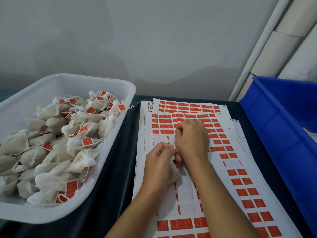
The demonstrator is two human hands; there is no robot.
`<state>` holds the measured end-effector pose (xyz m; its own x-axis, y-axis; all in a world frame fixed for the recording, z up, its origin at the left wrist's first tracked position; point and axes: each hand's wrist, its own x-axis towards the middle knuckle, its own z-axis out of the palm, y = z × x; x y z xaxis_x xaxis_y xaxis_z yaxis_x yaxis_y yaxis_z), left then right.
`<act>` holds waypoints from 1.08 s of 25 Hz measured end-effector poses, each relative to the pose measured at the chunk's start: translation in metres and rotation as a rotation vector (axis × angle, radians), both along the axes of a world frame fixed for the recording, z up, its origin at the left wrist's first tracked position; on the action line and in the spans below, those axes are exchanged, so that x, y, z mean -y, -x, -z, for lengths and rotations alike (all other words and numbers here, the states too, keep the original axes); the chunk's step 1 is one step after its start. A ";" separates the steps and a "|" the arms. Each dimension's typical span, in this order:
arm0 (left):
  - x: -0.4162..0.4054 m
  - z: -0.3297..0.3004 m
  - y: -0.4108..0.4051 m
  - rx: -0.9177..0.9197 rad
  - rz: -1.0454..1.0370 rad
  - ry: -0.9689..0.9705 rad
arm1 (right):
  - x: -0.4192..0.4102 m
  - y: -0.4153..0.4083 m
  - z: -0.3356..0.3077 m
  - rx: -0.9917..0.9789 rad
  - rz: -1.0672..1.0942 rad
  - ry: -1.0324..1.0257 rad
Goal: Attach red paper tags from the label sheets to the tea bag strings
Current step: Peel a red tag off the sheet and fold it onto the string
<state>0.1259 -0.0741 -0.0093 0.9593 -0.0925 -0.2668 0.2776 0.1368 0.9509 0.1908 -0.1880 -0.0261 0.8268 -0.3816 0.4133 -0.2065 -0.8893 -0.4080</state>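
My left hand (159,162) grips a white tea bag (174,170) above the top label sheet (187,191), its fingers curled round the bag. My right hand (192,138) hovers just beyond it with fingers curled, pinching at something small near the left fingertips; the string and any tag are hidden between the hands. Red tags (241,192) remain in rows on the white sheet, with blank gaps where tags have been peeled. Tagged tea bags (51,146) fill the white tray (109,162) on the left.
More label sheets (185,107) lie stacked beneath the top one on the dark cloth-covered table (118,169). A blue plastic crate (281,127) stands at the right edge. A grey wall rises behind, with white pipes (267,48) at the right.
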 end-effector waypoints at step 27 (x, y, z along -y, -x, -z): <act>-0.003 -0.012 0.009 0.300 -0.069 -0.078 | 0.034 0.099 -0.027 0.057 -0.254 -1.108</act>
